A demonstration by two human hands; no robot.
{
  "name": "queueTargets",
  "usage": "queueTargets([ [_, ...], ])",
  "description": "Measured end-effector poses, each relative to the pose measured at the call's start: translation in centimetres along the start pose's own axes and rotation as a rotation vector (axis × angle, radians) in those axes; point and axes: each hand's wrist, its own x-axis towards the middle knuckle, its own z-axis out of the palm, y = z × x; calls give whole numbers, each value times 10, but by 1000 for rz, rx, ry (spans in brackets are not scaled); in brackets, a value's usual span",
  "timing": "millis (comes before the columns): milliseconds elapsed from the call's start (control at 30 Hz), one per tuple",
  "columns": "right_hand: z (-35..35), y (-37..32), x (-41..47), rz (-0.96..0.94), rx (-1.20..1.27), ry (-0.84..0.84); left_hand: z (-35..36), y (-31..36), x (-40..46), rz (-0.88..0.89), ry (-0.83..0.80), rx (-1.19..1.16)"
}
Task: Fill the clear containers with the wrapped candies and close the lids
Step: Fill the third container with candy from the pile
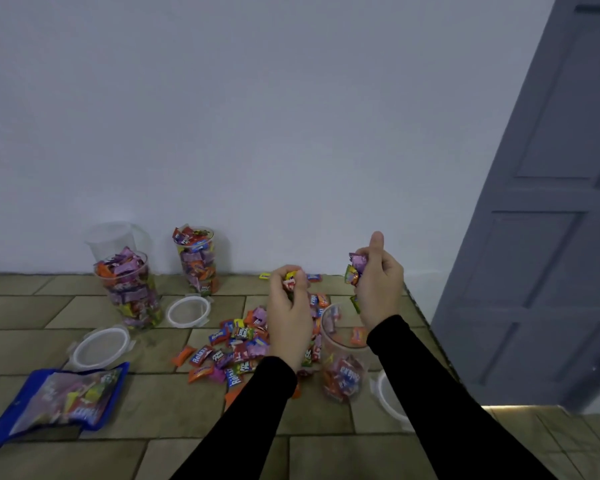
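Head view: we see a tiled floor (84, 306) below a pale wall (257, 116), a grey door (551, 202) at right. A blue bag (59, 396) lies at left, near two full containers (130, 289) and loose lids (101, 348). A part-filled container (343, 358) stands between our sleeves, beside scattered candies (229, 351). Our left hand (288, 313) grips a few candies; our right hand (378, 285), thumb up, clutches a bunch above the container.

Tile-patterned desk (66, 308) w/ loose wrapped candies (229, 355), three clear candy-holding containers (132, 292), one empty container (110, 237) at back, three lids (187, 311) & blue candy bag (63, 400).
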Motion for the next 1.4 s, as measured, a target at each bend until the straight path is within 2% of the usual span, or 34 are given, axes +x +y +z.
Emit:
queueTargets([
  [100,-3,0,8,90,51,36,14,4,5,11,-60,-50],
  [233,-7,4,11,108,48,33,28,2,1,6,-128,-29],
  [533,-12,11,13,154,50,74,38,-7,-10,42,-74,13],
  [1033,-13,10,14,232,90,84,39,-11,-13,119,-111,136],
  [1200,-13,8,15,225,116,96,38,-17,-10,256,-152,235],
  [1300,-13,7,16,248,134,105,37,-21,-9,269,-147,163],
  [1400,-13,7,14,245,126,94,37,-31,-19,251,-51,96],
])
